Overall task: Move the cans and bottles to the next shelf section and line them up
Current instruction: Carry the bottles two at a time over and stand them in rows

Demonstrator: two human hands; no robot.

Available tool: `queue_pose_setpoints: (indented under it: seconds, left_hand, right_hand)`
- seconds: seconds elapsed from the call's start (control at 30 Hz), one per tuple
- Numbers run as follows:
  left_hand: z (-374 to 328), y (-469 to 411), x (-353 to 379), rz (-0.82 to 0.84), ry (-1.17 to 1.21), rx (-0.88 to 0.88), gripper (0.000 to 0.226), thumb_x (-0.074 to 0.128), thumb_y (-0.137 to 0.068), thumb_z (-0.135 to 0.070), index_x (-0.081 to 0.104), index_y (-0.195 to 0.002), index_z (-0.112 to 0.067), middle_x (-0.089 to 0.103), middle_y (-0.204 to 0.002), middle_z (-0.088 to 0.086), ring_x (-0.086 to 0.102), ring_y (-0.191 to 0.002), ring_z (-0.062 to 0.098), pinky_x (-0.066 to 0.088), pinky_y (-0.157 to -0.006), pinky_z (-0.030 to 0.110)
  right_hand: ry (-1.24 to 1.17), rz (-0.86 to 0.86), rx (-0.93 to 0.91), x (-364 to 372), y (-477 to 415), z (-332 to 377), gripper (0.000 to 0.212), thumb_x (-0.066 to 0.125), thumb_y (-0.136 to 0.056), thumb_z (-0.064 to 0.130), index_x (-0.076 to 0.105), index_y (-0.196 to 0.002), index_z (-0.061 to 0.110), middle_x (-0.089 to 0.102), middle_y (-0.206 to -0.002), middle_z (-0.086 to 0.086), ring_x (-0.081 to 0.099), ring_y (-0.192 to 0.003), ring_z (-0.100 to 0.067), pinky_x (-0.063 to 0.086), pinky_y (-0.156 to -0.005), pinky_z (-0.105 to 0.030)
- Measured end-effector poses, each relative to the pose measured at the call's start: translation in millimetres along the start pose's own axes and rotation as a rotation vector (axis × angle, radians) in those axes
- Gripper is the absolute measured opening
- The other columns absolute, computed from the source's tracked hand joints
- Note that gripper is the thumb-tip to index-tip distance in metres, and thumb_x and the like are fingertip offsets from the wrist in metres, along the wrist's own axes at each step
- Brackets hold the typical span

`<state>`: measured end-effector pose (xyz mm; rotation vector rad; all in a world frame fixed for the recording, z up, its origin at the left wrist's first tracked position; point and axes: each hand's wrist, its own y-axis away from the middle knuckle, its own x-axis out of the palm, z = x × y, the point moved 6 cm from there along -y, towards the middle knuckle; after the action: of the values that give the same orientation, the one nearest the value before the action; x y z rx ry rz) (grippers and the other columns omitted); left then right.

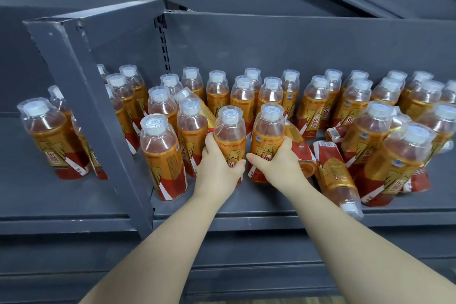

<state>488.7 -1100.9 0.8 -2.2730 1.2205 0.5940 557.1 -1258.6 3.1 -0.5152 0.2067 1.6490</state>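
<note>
Forearms: two bare forearms reach up from the bottom of the view, side by side, toward a shelf of drinks.
Shelf: dark grey metal, with its front lip just below the wrists.
Left hand: fingers and thumb are curled round the lower half of an upright bottle, a firm wrap-around grip.
Left-hand bottle: clear plastic with amber drink, an orange and red label and a white cap under a clear cover. Its base is hidden behind the hand, so whether it stands on the shelf cannot be told.
Right hand: it grips a matching upright bottle in the same curled way, and the two thumb tips lie close together between the bottles.
Right-hand bottle: just beside the left-hand bottle, its cap level with the other's.
Fallen bottle: it lies on its side just right of the right hand, cap pointing toward the shelf's front lip.
Tipped bottle: it lies on its side against the far side of the right hand.
Front-left bottle: it stands upright just left of the left hand.
Divider: a slanted grey metal bracket left of the front-left bottle, parting two shelf sections.
Bottles past the divider: a few stand upright well left of the left hand.
Right cluster: a loose group stands right of the right hand.
Back rows: many upright bottles crowd beyond both hands.
Back panel: plain grey metal behind the back rows.
</note>
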Motion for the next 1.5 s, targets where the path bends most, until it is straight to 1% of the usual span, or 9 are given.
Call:
queue_pose_setpoints:
  seconds: [0.1, 0.3, 0.6, 0.87, 0.97, 1.1, 1.33, 1.43, 1.5]
  left_hand:
    - [1, -2, 2, -0.004, -0.002, -0.001, 0.095, 0.077, -0.084, -0.040, 0.013, -0.152, -0.022, 0.046, -0.142, 0.005, 0.053, -0.125, 0.026, 0.051, -0.097, 0.038]
    - [2, -4, 6, 0.014, -0.009, -0.027, 0.101, 0.081, -0.080, -0.041, 0.011, -0.151, -0.023, 0.045, -0.144, 0.006, 0.052, -0.127, 0.028, 0.052, -0.100, 0.046]
    - [2, -1, 6, -0.008, 0.013, -0.019, 0.097, 0.080, -0.081, -0.038, 0.012, -0.149, -0.024, 0.046, -0.142, 0.005, 0.052, -0.125, 0.027, 0.052, -0.100, 0.047]
    - [2, 0, 8, -0.035, 0.021, -0.026, 0.096, 0.081, -0.082, -0.034, 0.013, -0.150, -0.023, 0.047, -0.139, 0.004, 0.052, -0.124, 0.024, 0.051, -0.099, 0.040]
    - [-1, 1, 5, -0.046, 0.044, -0.024, 0.093, 0.082, -0.081, -0.032, 0.017, -0.148, -0.022, 0.048, -0.139, 0.003, 0.051, -0.125, 0.024, 0.049, -0.100, 0.038]
    - [-7, 8, -2, -0.079, 0.076, -0.031, 0.087, 0.082, -0.080, -0.032, 0.025, -0.144, -0.021, 0.051, -0.134, 0.001, 0.053, -0.121, 0.021, 0.047, -0.093, 0.030]
    - [-11, 38, -14, -0.022, 0.075, 0.013, 0.088, 0.081, -0.081, -0.034, 0.023, -0.146, -0.022, 0.052, -0.132, -0.002, 0.053, -0.118, 0.017, 0.050, -0.092, 0.030]
    - [-13, 53, -23, 0.002, 0.092, 0.034, 0.088, 0.082, -0.081, -0.034, 0.023, -0.146, -0.023, 0.052, -0.132, -0.003, 0.054, -0.119, 0.018, 0.052, -0.093, 0.032]
    - [-15, 64, -31, 0.026, 0.099, 0.065, 0.086, 0.082, -0.081, -0.034, 0.024, -0.145, -0.023, 0.052, -0.131, -0.003, 0.054, -0.119, 0.018, 0.050, -0.090, 0.029]
  right_hand:
    - [-0.010, -0.013, -0.005, 3, 0, -3, 0.069, 0.081, -0.082, 0.029, 0.036, -0.133, 0.017, 0.052, -0.114, 0.008, 0.052, -0.102, -0.009, 0.043, -0.081, -0.020]
    - [-0.009, -0.011, -0.008, 4, -2, -7, 0.062, 0.080, -0.083, 0.027, 0.037, -0.126, 0.019, 0.055, -0.111, 0.006, 0.054, -0.100, -0.011, 0.039, -0.067, -0.009]
    - [0.004, -0.012, -0.010, 4, -2, -9, 0.064, 0.080, -0.084, 0.030, 0.037, -0.130, 0.019, 0.054, -0.113, 0.006, 0.054, -0.101, -0.012, 0.045, -0.079, -0.023]
    - [-0.011, -0.036, -0.066, 5, -3, -12, 0.059, 0.081, -0.083, 0.029, 0.038, -0.123, 0.022, 0.058, -0.111, 0.005, 0.057, -0.097, -0.010, 0.043, -0.070, -0.012]
    - [-0.019, -0.031, -0.065, 4, -4, -11, 0.060, 0.081, -0.082, 0.030, 0.039, -0.123, 0.021, 0.059, -0.112, 0.004, 0.058, -0.098, -0.011, 0.044, -0.072, -0.015]
    - [-0.021, -0.024, -0.051, -1, 6, -5, 0.067, 0.082, -0.082, 0.030, 0.038, -0.130, 0.017, 0.054, -0.114, 0.006, 0.053, -0.100, -0.010, 0.046, -0.083, -0.023]
    - [0.023, -0.003, -0.058, -14, 47, 5, 0.064, 0.082, -0.081, 0.035, 0.039, -0.128, 0.022, 0.053, -0.109, 0.011, 0.053, -0.097, -0.007, 0.038, -0.069, -0.009]
    - [0.036, -0.005, -0.043, -21, 71, 12, 0.065, 0.081, -0.082, 0.035, 0.037, -0.128, 0.026, 0.053, -0.107, 0.012, 0.052, -0.096, -0.008, 0.040, -0.073, -0.015]
    - [0.043, -0.017, -0.037, -24, 88, 17, 0.063, 0.081, -0.082, 0.035, 0.037, -0.126, 0.025, 0.055, -0.104, 0.012, 0.054, -0.094, -0.008, 0.040, -0.071, -0.016]
